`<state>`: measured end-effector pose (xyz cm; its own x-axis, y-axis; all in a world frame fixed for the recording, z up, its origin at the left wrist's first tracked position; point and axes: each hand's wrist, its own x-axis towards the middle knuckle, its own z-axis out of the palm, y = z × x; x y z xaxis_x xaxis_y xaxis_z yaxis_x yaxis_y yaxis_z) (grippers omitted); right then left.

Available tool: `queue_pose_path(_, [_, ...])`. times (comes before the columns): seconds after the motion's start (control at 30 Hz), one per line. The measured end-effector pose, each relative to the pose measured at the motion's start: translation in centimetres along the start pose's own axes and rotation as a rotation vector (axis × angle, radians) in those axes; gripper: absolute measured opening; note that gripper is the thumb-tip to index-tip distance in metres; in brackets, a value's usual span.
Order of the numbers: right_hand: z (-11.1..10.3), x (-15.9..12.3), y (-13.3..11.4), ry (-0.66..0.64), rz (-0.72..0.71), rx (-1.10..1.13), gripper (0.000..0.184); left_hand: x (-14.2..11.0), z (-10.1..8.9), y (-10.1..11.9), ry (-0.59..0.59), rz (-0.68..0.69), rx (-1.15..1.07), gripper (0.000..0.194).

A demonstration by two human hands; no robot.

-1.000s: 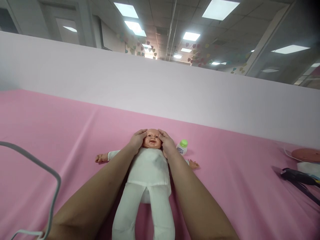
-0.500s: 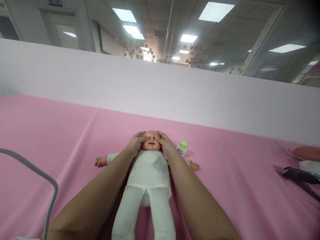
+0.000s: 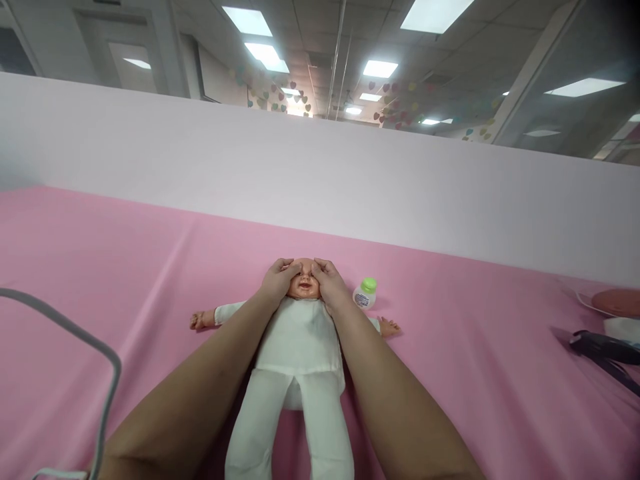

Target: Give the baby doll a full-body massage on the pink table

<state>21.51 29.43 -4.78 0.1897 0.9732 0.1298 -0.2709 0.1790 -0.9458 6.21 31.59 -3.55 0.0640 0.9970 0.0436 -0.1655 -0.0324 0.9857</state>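
Note:
A baby doll (image 3: 301,337) in white clothes lies on its back, its head away from me and its arms spread out. My left hand (image 3: 278,280) wraps the left side of the doll's head, its thumb pressed on the brow by the eye. On the other side my right hand (image 3: 331,281) cups the head in the same way, thumb over the eye and brow. The mouth and chin show between my hands; fingers behind the head are partly hidden. Close to my right hand stands a small clear bottle (image 3: 364,297) with a green cap.
Pink cloth (image 3: 450,347) covers the surface, with a white wall panel (image 3: 320,177) behind it. At the right edge lie a black-handled object (image 3: 603,347) and a brownish round item (image 3: 616,302). A grey cable (image 3: 75,327) curves through the lower left.
Both thumbs have slid slightly up and inward, from beside the doll's eyes toward the brow. The doll's body stays put, and the view has shifted a little.

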Motion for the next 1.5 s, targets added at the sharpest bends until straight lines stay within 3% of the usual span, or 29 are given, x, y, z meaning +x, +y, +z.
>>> queue_pose_path(0.2, [-1.2,-0.1,0.0,-0.069,0.061,0.066,0.049,-0.3,-0.7,0.7,-0.032,-0.076,-0.031,0.037])
queue_pose_path(0.5, [-1.6,-0.7,-0.6,-0.105,0.128,0.145,0.055,-1.1,-1.8,1.6,-0.112,-0.207,-0.135,0.051])
queue_pose_path(0.77, [-0.5,-1.1,-0.9,-0.128,0.073,0.076,0.07,-0.7,-1.3,0.8,-0.143,-0.08,-0.109,0.053])
queue_pose_path(0.97, [0.0,-0.8,-0.6,-0.095,0.062,-0.015,0.084,-0.4,-0.8,0.4,-0.062,-0.021,0.057,0.058])
queue_pose_path(1.17, [0.3,-0.1,0.4,0.063,0.006,-0.02,0.067,-0.3,-0.1,0.0,0.019,0.033,0.091,0.054])
queue_pose_path(1.33, [-0.3,0.3,0.8,0.032,0.026,0.047,0.054,0.0,-0.2,-0.2,-0.026,0.018,0.03,0.049])
queue_pose_path(1.5, [-1.1,0.2,0.7,-0.012,0.07,0.097,0.054,0.0,-0.9,-0.2,-0.08,-0.04,-0.07,0.045])
